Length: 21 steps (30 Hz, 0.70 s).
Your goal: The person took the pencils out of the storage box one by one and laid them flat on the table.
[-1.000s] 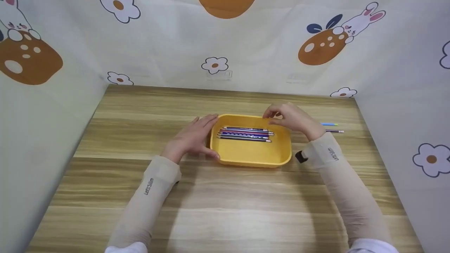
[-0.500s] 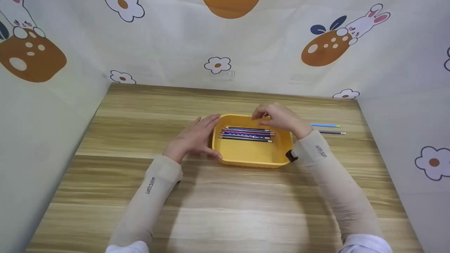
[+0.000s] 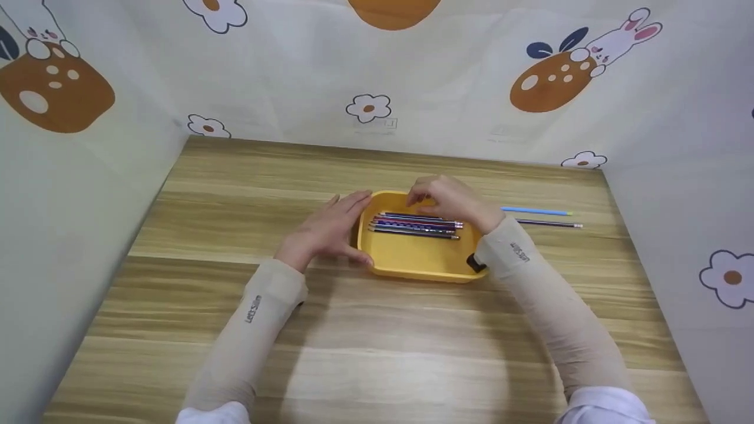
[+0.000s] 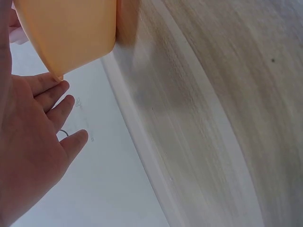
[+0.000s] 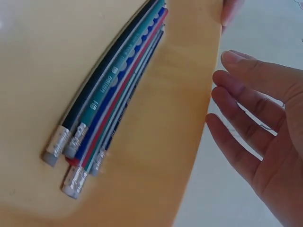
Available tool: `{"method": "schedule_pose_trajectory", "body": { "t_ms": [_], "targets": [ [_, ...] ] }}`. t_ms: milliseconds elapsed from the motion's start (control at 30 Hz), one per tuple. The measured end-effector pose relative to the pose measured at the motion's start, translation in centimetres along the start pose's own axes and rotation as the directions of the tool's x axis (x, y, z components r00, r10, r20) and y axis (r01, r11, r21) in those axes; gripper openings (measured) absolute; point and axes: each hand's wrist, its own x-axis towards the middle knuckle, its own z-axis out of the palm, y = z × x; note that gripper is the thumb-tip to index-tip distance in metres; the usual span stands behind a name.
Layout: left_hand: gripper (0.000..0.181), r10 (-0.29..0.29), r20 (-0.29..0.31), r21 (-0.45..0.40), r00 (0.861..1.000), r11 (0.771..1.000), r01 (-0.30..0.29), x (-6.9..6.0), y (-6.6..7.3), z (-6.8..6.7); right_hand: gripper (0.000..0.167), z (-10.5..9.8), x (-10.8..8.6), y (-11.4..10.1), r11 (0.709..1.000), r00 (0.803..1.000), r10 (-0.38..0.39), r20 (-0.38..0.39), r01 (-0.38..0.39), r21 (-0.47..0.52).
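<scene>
A yellow tray (image 3: 424, 275) holds a bundle of several pencils (image 3: 415, 225), lying side by side with their eraser ends to the right. My left hand (image 3: 324, 232) is spread along the tray's left side, thumb at the near corner and fingertips at the far one; in the left wrist view, straight fingers (image 4: 49, 94) touch the tray wall (image 4: 75, 38). Over the far rim hangs my right hand (image 3: 456, 203), bent at the wrist. The right wrist view has this hand (image 5: 265, 113) with loosely bent fingers and nothing in them, beside the rim and apart from the pencils (image 5: 111, 90).
On the wooden table (image 3: 377, 353), right of the tray, lie a light blue pencil (image 3: 539, 211) and a dark pencil (image 3: 551, 223), their left ends behind the right arm. Patterned white sheeting (image 3: 283, 76) stands at the back and on both sides.
My right hand has moved left along the tray's far side, uncovering more of the two pencils on the table. The left hand has stayed against the tray.
</scene>
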Motion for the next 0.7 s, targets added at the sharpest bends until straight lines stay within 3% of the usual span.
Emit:
{"method": "schedule_pose_trajectory", "body": {
  "t_ms": [267, 700],
  "targets": [
    [0.131, 0.006, -0.006, -0.005, 1.0, 1.0, -0.006, -0.1, 0.0, 0.0, 0.018, 1.4, 1.0, -0.6, 1.0, 0.999, -0.031, 0.01, 0.031, 0.002],
    [0.138, 0.026, 0.002, 0.045, 1.0, 0.999, -0.026, 0.2, -0.2, 0.0, 0.023, 2.7, 1.4, -0.4, 0.996, 0.99, -0.071, 0.124, 0.065, 0.053]
  ]
}}
